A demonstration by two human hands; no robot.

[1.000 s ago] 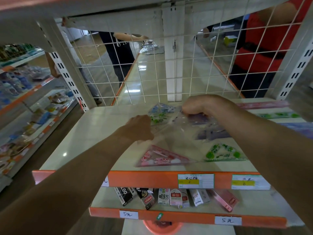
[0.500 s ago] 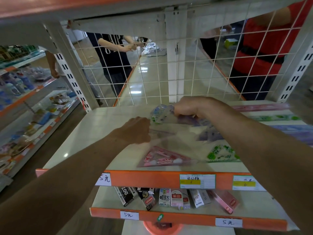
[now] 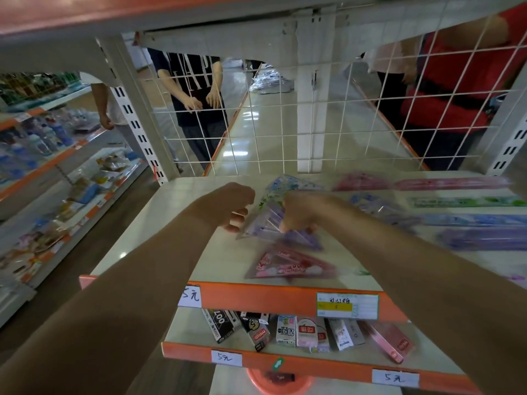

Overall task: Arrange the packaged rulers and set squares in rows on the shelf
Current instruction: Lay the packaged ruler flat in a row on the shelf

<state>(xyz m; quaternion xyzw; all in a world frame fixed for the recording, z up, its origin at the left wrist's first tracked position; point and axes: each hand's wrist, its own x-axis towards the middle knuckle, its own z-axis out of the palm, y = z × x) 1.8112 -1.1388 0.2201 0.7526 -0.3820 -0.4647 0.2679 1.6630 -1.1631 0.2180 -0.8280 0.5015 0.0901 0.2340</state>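
My right hand [image 3: 302, 212] grips a clear packet with a purple set square [image 3: 271, 226], held just above the cream shelf [image 3: 171, 229]. Fingers loosely curled, my left hand [image 3: 231, 208] sits at the packet's left edge; it holds nothing that I can see. A blue and green set square packet [image 3: 285, 183] lies behind my hands. In front of them, near the orange front lip, lies a pink one [image 3: 291, 266]. At the right, packaged rulers lie in rows: pink [image 3: 450, 183], green [image 3: 467, 201], blue [image 3: 470, 219] and purple [image 3: 484, 238].
A white wire mesh [image 3: 285, 124] closes the back of the shelf, and people stand behind it. A shelf board hangs low overhead. The lower shelf [image 3: 199, 334] holds several small boxes. Stocked shelving [image 3: 57, 172] runs along the left.
My right hand has drawn the purple packet nearer and to the left. My left hand has shifted a little away from it. The view has tilted down and moved closer.
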